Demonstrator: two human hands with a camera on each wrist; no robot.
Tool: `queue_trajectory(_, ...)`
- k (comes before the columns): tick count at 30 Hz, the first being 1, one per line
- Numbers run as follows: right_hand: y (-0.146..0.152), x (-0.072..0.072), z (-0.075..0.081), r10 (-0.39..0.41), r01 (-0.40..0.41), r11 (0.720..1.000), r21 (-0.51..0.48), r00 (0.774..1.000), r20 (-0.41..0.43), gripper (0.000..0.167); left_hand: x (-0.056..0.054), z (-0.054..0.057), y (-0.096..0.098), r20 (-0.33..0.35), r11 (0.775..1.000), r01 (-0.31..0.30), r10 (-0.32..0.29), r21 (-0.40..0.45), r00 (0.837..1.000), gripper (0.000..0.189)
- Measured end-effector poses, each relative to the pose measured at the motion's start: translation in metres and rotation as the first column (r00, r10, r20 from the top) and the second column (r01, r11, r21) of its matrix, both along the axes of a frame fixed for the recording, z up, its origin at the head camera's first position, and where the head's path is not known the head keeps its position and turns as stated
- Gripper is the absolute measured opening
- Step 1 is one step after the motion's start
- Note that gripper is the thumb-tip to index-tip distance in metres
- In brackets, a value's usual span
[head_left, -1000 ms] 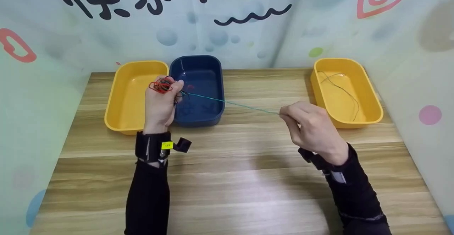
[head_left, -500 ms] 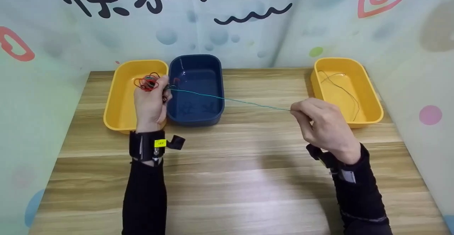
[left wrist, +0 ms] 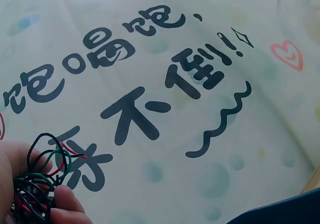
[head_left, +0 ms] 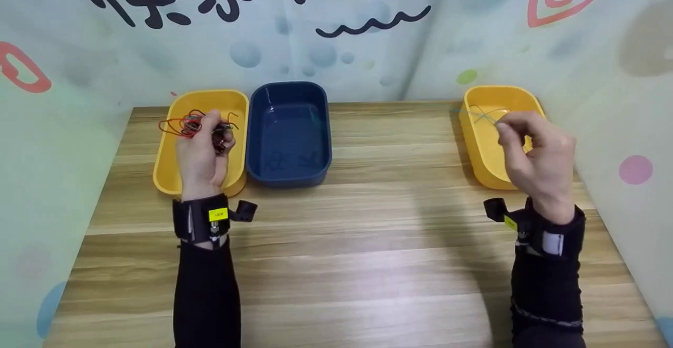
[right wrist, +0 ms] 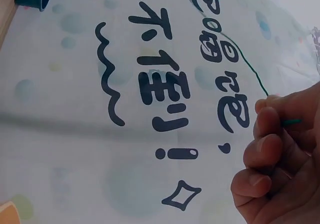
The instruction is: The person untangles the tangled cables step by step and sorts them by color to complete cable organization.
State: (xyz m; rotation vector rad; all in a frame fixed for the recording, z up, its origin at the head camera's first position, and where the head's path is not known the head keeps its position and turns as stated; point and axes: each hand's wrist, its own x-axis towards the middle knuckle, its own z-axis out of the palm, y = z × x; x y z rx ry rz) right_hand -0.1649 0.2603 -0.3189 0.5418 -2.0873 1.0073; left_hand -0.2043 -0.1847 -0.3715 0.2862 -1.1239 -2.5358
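Observation:
My left hand (head_left: 200, 159) grips a tangled bundle of wires (left wrist: 34, 196) in red, black and green. It is above the left yellow bin (head_left: 164, 166), and loops of wire stick out past the thumb and fingers. Between thumb and fingertips, my right hand (head_left: 544, 153) pinches one thin green wire (right wrist: 247, 63). That wire trails off leftward, apart from the bundle, with a short end showing inside the fingers in the right wrist view. Below this hand is the right yellow bin (head_left: 468, 151), partly covered by it. A thin greyish wire (head_left: 495, 110) lies in that bin.
A dark blue bin (head_left: 289, 132) stands right beside the left yellow bin. All the bins are near the back edge of a wood-grain table (head_left: 368, 222). A printed cloth backdrop (head_left: 368, 64) rises behind the table.
The green wire, earlier stretched between both hands, has come free of the bundle. My right hand has moved right, over the right yellow bin; my left hand has moved left with the bundle.

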Motion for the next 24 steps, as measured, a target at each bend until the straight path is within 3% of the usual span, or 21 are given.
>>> queue_trajectory(4, 0.002, -0.005, 0.001, -0.04, 0.043, 0.993, -0.109, 0.999, 0.033, 0.007, 0.004, 0.002, 0.003, -0.035, 0.999, 0.031, -0.032, -0.02, 0.999, 0.013)
queue_trajectory(12, 0.015, -0.013, -0.002, -0.101, 0.115, 0.975, -0.192, 0.992, 0.081, 0.014, 0.009, 0.006, 0.01, -0.088, 0.984, 0.121, -0.133, -0.128, 0.987, 0.012)
queue_trajectory(20, 0.04, -0.026, -0.015, -0.191, 0.185, 0.905, -0.384, 0.981, 0.023, 0.011, 0.011, 0.006, 0.014, -0.086, 0.975, 0.154, -0.169, -0.158, 0.982, 0.012)
queue_trajectory(24, 0.059, -0.026, -0.02, -0.278, 0.267, 0.879, -0.395, 0.96, 0.032, 0.009, 0.011, 0.007, 0.016, -0.082, 0.974, 0.164, -0.178, -0.155, 0.981, 0.012)
